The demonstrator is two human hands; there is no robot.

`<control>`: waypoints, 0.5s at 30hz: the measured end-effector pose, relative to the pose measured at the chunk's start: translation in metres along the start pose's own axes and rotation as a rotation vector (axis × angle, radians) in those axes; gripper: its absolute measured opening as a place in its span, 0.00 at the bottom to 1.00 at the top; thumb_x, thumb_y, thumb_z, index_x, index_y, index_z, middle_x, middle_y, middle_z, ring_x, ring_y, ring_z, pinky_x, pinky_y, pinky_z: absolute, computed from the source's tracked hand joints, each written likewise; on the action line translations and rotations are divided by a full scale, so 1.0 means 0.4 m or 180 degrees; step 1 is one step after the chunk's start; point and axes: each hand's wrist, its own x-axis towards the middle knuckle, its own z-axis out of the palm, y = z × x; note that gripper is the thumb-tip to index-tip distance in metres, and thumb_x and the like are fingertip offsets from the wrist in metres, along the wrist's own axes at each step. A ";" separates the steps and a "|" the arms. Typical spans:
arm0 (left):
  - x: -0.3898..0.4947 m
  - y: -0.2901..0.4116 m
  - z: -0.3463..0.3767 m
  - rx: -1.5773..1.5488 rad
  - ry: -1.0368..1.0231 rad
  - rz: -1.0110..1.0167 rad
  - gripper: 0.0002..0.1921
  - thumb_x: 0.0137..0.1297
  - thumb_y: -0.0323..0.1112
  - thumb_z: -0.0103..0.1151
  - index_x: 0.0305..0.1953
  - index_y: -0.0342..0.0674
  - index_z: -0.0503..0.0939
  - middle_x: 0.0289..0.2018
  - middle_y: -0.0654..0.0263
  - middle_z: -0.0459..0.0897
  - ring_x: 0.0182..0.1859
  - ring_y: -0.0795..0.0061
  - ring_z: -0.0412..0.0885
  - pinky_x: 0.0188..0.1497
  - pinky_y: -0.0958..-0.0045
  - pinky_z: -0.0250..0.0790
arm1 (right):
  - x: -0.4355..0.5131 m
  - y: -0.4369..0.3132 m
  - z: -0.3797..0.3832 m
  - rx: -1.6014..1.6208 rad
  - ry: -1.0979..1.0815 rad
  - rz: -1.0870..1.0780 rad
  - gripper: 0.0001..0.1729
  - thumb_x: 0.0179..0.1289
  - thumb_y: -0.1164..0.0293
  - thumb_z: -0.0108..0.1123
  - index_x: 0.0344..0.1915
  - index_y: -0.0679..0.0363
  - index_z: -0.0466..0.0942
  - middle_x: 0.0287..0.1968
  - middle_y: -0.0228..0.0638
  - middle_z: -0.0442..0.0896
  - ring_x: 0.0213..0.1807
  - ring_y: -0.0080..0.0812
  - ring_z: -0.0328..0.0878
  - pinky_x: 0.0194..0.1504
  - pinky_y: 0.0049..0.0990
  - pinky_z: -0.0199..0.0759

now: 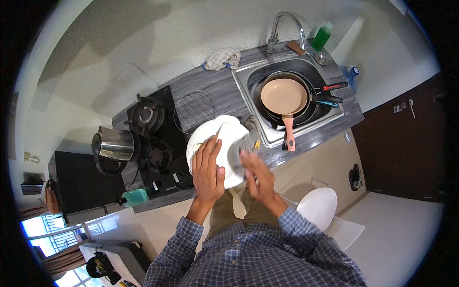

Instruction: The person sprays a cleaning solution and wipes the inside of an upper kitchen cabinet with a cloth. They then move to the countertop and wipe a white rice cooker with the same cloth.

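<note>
A round white lidded appliance, perhaps a rice cooker, stands at the counter's front edge, between the stove and the sink. My left hand lies flat over the left part of its top, fingers stretched and thumb out to the side. Against the right side of the appliance, my right hand holds a grey cloth, blurred by motion. Something small and yellow shows at the cloth's edge. The cloth hides part of the white surface, and my left hand covers some of a round detail on the lid.
Nested pans fill the sink, handles jutting past its rim. A round wire rack and a checked cloth lie behind. Leftward are a gas stove, a steel kettle and a teal bottle. White chair at right.
</note>
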 end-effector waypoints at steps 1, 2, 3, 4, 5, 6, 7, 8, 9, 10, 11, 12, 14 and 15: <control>-0.001 0.000 0.001 -0.0034 -0.0005 -0.0035 0.38 0.87 0.58 0.29 0.77 0.33 0.72 0.78 0.48 0.72 0.80 0.45 0.67 0.82 0.44 0.53 | -0.055 -0.011 0.001 -0.0013 -0.0199 -0.0172 0.20 0.70 0.81 0.64 0.61 0.66 0.85 0.72 0.44 0.84 0.74 0.49 0.82 0.75 0.46 0.73; -0.002 -0.001 0.001 -0.0009 0.0044 0.0036 0.39 0.87 0.59 0.28 0.78 0.34 0.72 0.78 0.47 0.72 0.79 0.45 0.68 0.82 0.45 0.53 | -0.093 -0.014 -0.001 -0.0052 -0.0451 -0.0430 0.20 0.68 0.82 0.65 0.60 0.65 0.86 0.72 0.42 0.85 0.74 0.48 0.81 0.74 0.45 0.75; -0.002 -0.001 0.002 -0.0019 0.0045 0.0024 0.39 0.87 0.60 0.27 0.78 0.33 0.72 0.78 0.47 0.72 0.79 0.45 0.68 0.82 0.45 0.53 | -0.116 -0.012 -0.005 -0.0095 -0.0596 -0.0575 0.20 0.68 0.81 0.65 0.59 0.64 0.86 0.72 0.42 0.85 0.74 0.47 0.81 0.73 0.45 0.76; -0.002 -0.001 0.002 -0.0028 0.0053 0.0022 0.40 0.87 0.60 0.26 0.78 0.33 0.72 0.78 0.47 0.72 0.79 0.45 0.68 0.82 0.45 0.53 | -0.121 -0.006 -0.010 -0.0167 -0.0796 -0.0822 0.19 0.68 0.81 0.65 0.58 0.64 0.86 0.71 0.41 0.85 0.74 0.46 0.81 0.72 0.46 0.77; -0.002 -0.001 0.002 -0.0038 0.0061 0.0027 0.40 0.87 0.61 0.26 0.78 0.33 0.72 0.77 0.47 0.72 0.79 0.45 0.68 0.82 0.45 0.53 | -0.109 0.001 -0.014 -0.0117 -0.0762 -0.1061 0.19 0.67 0.80 0.66 0.58 0.63 0.86 0.71 0.41 0.85 0.74 0.45 0.81 0.71 0.46 0.78; -0.002 -0.001 0.001 -0.0058 0.0069 0.0047 0.41 0.87 0.61 0.25 0.78 0.33 0.72 0.77 0.46 0.72 0.79 0.45 0.68 0.82 0.45 0.53 | -0.073 0.018 -0.019 0.0110 -0.0711 -0.1084 0.18 0.67 0.79 0.65 0.57 0.65 0.85 0.68 0.44 0.87 0.72 0.47 0.83 0.68 0.46 0.80; -0.002 0.000 0.000 -0.0077 0.0074 0.0065 0.41 0.87 0.61 0.24 0.78 0.33 0.72 0.77 0.46 0.72 0.79 0.45 0.68 0.82 0.45 0.53 | -0.030 0.027 -0.024 -0.0047 -0.0741 -0.0737 0.18 0.69 0.78 0.64 0.58 0.66 0.85 0.66 0.47 0.87 0.69 0.49 0.85 0.67 0.46 0.79; -0.002 0.001 -0.001 -0.0094 0.0080 0.0084 0.41 0.87 0.62 0.24 0.78 0.33 0.72 0.77 0.46 0.73 0.79 0.45 0.68 0.82 0.45 0.53 | 0.023 0.035 -0.028 0.0010 -0.0449 -0.0651 0.18 0.70 0.78 0.64 0.59 0.67 0.85 0.64 0.49 0.88 0.66 0.51 0.86 0.67 0.46 0.79; -0.001 0.003 -0.002 -0.0089 0.0073 0.0075 0.42 0.87 0.62 0.23 0.77 0.33 0.72 0.77 0.46 0.73 0.79 0.45 0.68 0.81 0.45 0.53 | 0.081 0.043 -0.028 0.0106 -0.0145 -0.0434 0.18 0.74 0.79 0.61 0.61 0.70 0.83 0.62 0.53 0.89 0.61 0.55 0.88 0.66 0.47 0.78; 0.000 0.004 -0.003 -0.0086 0.0069 0.0070 0.42 0.87 0.62 0.22 0.77 0.33 0.72 0.77 0.46 0.72 0.79 0.45 0.68 0.81 0.45 0.53 | 0.135 0.050 -0.033 0.0289 -0.0063 -0.0154 0.17 0.77 0.78 0.58 0.61 0.71 0.82 0.63 0.54 0.88 0.63 0.56 0.87 0.67 0.46 0.78; 0.000 0.005 -0.003 -0.0086 0.0060 0.0072 0.43 0.87 0.63 0.22 0.77 0.33 0.73 0.77 0.46 0.72 0.79 0.45 0.68 0.81 0.45 0.53 | 0.176 0.050 -0.033 0.0644 -0.0104 0.0376 0.15 0.78 0.79 0.57 0.59 0.72 0.83 0.65 0.55 0.87 0.66 0.54 0.86 0.70 0.46 0.76; 0.002 0.005 -0.003 -0.0106 0.0074 0.0075 0.43 0.87 0.63 0.20 0.77 0.32 0.73 0.77 0.46 0.72 0.79 0.45 0.68 0.82 0.46 0.53 | 0.200 0.042 -0.036 0.0736 -0.0162 0.0499 0.14 0.77 0.79 0.57 0.57 0.72 0.83 0.65 0.54 0.87 0.68 0.54 0.86 0.72 0.46 0.75; 0.004 0.006 -0.003 -0.0135 0.0056 0.0066 0.44 0.87 0.63 0.20 0.77 0.32 0.73 0.77 0.46 0.72 0.79 0.44 0.68 0.82 0.45 0.53 | 0.216 0.018 -0.031 0.0552 -0.0179 0.0350 0.13 0.76 0.79 0.58 0.54 0.73 0.83 0.65 0.54 0.87 0.69 0.53 0.85 0.74 0.47 0.74; 0.005 0.005 -0.002 -0.0140 0.0071 0.0062 0.44 0.87 0.63 0.19 0.77 0.32 0.73 0.77 0.46 0.72 0.79 0.44 0.68 0.82 0.45 0.53 | 0.208 0.002 -0.027 0.0271 -0.0090 0.0068 0.12 0.76 0.79 0.59 0.53 0.73 0.83 0.65 0.55 0.87 0.69 0.53 0.85 0.75 0.47 0.74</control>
